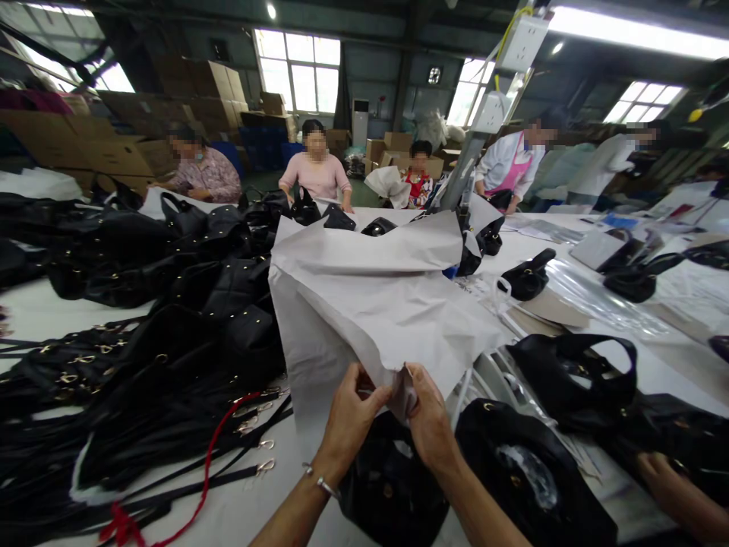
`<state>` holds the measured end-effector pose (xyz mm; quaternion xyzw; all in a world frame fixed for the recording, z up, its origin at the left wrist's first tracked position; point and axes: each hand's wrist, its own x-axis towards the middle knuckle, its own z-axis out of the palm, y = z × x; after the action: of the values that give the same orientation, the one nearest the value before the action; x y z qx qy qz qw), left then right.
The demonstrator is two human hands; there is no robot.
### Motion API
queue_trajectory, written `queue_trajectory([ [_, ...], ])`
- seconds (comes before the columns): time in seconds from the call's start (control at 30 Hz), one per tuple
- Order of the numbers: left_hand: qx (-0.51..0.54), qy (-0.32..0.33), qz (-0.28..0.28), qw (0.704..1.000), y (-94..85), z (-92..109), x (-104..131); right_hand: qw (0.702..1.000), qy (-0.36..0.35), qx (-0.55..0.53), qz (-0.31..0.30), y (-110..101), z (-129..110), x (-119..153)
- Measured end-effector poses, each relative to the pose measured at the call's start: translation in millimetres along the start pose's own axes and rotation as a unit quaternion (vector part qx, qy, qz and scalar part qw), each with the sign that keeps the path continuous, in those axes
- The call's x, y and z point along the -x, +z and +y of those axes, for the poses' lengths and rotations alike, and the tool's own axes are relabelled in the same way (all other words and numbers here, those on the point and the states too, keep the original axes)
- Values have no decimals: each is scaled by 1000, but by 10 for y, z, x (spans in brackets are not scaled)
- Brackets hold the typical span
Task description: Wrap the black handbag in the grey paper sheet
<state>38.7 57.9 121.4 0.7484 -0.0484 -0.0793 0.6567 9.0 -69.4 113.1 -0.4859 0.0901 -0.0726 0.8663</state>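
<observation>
**Inspector:** White work table (34, 311): black handbags (187, 304) piled far left, straps (142, 425) fanned near left, within reach. Paper?

**Assistant:** Large white paper sheet (370, 304) centre, lifted over an open black bag (392, 486) near the wearer. Left hand (350, 414) and right hand (430, 418) both pinch its near edge, fingers clamped, bunching it.
</observation>
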Motion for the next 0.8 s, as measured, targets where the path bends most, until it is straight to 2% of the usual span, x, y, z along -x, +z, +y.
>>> queue_trajectory([
  [0.1, -43, 7, 21, 999, -65, -65, -8, 999, 28, 31, -19, -3, -11, 42],
  [0.23, -43, -7, 20, 999, -160, -147, 20, 996, 48, 77, -19, -50, 22, 44],
  [0.33, -44, -25, 29, 998, -227, -183, 53, 989, 21, 144, -13, -74, 50, 41],
  [0.4, -39, -35, 35, 998, -263, -207, 65, 979, -38, 199, -21, -74, 49, 56],
  [0.47, -33, -39, 37, 998, -284, -230, 67, 948, -134, 286, -48, -64, 34, 80],
  [0.57, -19, -36, 35, 999, -286, -249, 61, 846, -292, 439, -83, -51, 9, 101],
  [0.63, -11, -34, 35, 999, -276, -245, 63, 796, -354, 483, -85, -46, -6, 92],
  [0.7, -10, -40, 33, 999, -268, -234, 74, 787, -371, 488, -70, -43, -29, 72],
  [0.8, -5, -45, 28, 999, -271, -230, 105, 820, -319, 475, -29, -29, -86, 57],
])
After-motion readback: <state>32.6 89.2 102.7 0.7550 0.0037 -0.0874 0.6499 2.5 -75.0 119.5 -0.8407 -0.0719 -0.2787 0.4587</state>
